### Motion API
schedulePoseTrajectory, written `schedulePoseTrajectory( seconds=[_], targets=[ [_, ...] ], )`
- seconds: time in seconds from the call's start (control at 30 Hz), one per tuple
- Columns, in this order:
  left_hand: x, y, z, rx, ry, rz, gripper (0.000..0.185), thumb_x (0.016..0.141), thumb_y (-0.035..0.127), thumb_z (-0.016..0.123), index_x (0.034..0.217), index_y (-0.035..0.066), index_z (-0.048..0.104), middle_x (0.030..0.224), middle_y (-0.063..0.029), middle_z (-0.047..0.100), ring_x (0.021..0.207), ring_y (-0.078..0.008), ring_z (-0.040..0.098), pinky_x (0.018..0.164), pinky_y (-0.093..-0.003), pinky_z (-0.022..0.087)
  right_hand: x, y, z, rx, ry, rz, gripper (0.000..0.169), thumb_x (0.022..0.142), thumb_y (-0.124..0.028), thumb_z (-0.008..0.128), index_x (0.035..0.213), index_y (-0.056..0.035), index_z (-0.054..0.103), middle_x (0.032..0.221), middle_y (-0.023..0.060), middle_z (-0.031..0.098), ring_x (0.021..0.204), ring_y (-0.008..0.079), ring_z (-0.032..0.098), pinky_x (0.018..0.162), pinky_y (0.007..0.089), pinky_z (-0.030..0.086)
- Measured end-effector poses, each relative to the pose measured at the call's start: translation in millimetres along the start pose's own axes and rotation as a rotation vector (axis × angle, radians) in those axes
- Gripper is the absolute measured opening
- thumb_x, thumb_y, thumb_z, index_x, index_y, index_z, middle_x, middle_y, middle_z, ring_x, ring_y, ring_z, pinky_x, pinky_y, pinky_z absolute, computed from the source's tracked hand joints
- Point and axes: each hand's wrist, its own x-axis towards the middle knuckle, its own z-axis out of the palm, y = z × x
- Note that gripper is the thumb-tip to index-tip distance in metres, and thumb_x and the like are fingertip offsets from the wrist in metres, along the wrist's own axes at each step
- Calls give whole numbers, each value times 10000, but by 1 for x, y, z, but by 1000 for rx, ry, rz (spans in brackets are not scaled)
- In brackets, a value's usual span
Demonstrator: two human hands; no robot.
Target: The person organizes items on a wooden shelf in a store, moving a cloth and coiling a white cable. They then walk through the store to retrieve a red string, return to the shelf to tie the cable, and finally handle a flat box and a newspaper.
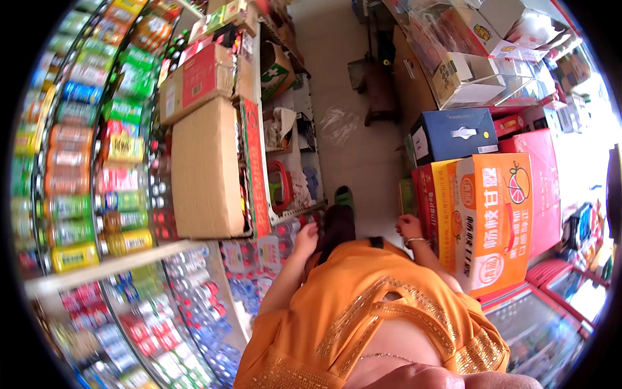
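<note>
My left hand (pixel 306 238) hangs beside my body with its fingers curled, near shrink-wrapped packs of bottles (pixel 265 250) with pink caps. Its palm side is hidden, and nothing shows in it. On the other side, my right hand (pixel 409 226) hangs with loosely bent fingers and no visible object; a bracelet (pixel 416 239) circles the wrist. Close to that hand stand a red Red Bull carton (pixel 427 194) and a large orange drink carton (pixel 495 219). Ahead of me lies a narrow tiled floor (pixel 325 63), and one green shoe (pixel 343 195) shows.
Shelves of bottled drinks (pixel 70 160) line the left side. A plain cardboard box (pixel 206 170) tops the near shelf unit. Crumpled clear plastic (pixel 338 124) and a dark stool (pixel 381 90) are on the floor. A blue box (pixel 454 133) and glass-topped freezer (pixel 534 321) are at right.
</note>
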Motion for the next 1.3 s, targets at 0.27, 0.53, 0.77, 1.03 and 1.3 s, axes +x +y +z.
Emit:
schedulePoseTrajectory(
  seconds=[0.27, 0.53, 0.77, 1.03, 1.3],
  targets=[
    [212, 129, -1, 141, -306, 130, 409, 817, 16, 515, 1225, 46, 525, 1121, -147, 631, 1005, -228, 624, 877, -310, 486, 66, -109, 53, 17, 142, -112, 114, 842, -47, 582, 940, 9, 598, 676, 70, 602, 534, 134, 563, 458, 266, 447],
    [316, 116, -12, 300, -379, 11, 420, 787, 47, 555, 1206, 39, 551, 1101, -153, 640, 1020, -260, 616, 875, -336, 487, 211, -293, 83, 487, 260, -164, 275, 888, -186, 616, 1127, -53, 588, 747, 45, 621, 538, 121, 546, 437, 250, 418],
    [349, 179, -8, 191, -315, -154, 414, 788, 1, 535, 1201, 11, 548, 1064, -148, 647, 1018, -232, 610, 876, -312, 477, 341, -363, 41, 1029, 531, 145, 161, 890, -253, 613, 876, -93, 604, 679, 45, 607, 498, 130, 537, 405, 249, 408],
    [436, 348, 86, -19, -596, 348, 383, 856, -23, 550, 1235, 19, 522, 1129, -115, 622, 1040, -193, 604, 888, -273, 468, 349, -365, 80, 1079, 847, 80, 171, 882, -232, 632, 829, -70, 618, 624, 38, 587, 457, 100, 473, 385, 238, 343],
    [447, 478, 137, 376, -437, 1034, 422, 780, 225, 707, 1166, 102, 590, 1165, -104, 488, 1100, -295, 437, 924, -421, 367, 330, -365, 132, 1188, 841, 80, 179, 871, -222, 650, 826, -52, 615, 630, 32, 584, 445, 106, 455, 399, 254, 316]
  ],
)
